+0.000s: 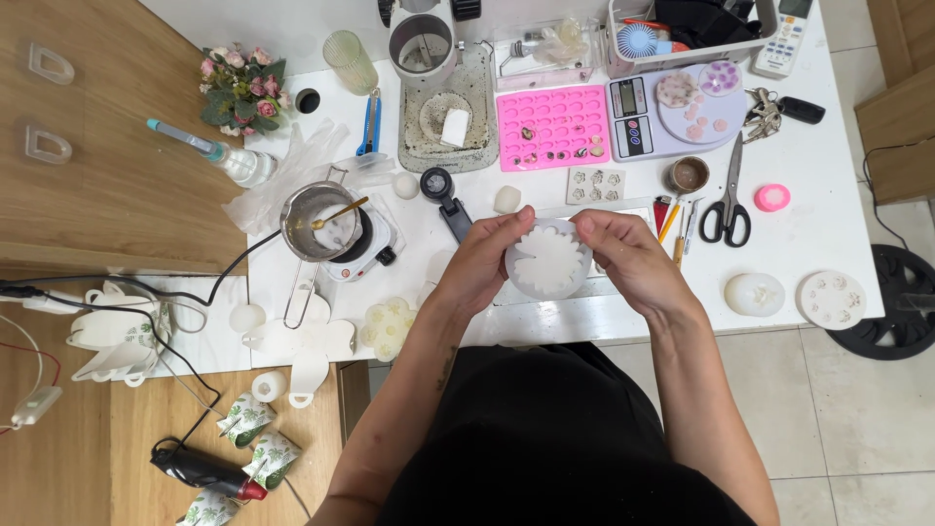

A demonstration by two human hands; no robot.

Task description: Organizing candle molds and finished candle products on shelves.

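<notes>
**White silicone mould held in both hands above the table**

White and translucent, a round silicone mould point(548, 259) with a flower-shaped cavity is gripped at its rim from both sides. The left hand point(483, 259) is closed on its left edge, the right hand point(623, 251) on its right edge, thumbs pressed onto the top. The mould is held just above the near part of the white table point(838, 185). Just left of the left hand a black-handled tool point(448, 200) is seen, and further left a metal pot point(317, 220) with a gold spoon is set on a small electric hotplate point(362, 248). Behind the hands a pink tray mould point(553, 127) and a digital scale point(667, 117) are placed. Black scissors point(727, 200) are laid to the right, near a round white mould point(755, 294).
</notes>
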